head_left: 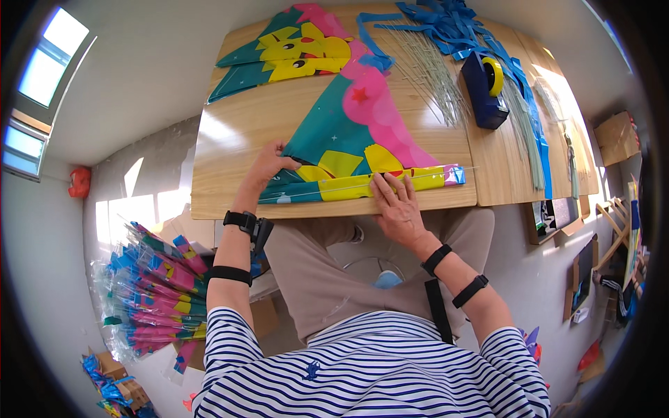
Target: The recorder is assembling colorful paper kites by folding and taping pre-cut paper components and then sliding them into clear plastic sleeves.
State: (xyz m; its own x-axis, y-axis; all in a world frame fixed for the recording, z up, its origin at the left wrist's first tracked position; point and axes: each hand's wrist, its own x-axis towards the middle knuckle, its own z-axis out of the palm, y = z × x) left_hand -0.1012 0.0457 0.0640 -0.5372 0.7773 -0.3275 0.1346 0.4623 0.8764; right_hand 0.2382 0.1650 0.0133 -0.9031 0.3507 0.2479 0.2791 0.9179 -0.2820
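A kite [334, 115] in teal, pink and yellow lies on the wooden table in front of me, its near part folded into a narrow band [348, 187] along the table edge. A thin pale rod [425, 175] runs along this band and sticks out past its right end. My left hand [273, 166] is closed at the kite's left edge, thumb and fingers pinching the sheet. Spread fingers of my right hand [398, 202] lie flat on the folded band, right of its middle; the fingertips touch it and the thumb is partly hidden.
More kites [293, 56] overlap at the far left of the table [233, 146]. At the far right are blue ribbons [453, 31], bundled thin rods [432, 70] and a blue tape dispenser [484, 94] with yellow tape. Rolled kites in clear wrapping [157, 292] are piled at lower left.
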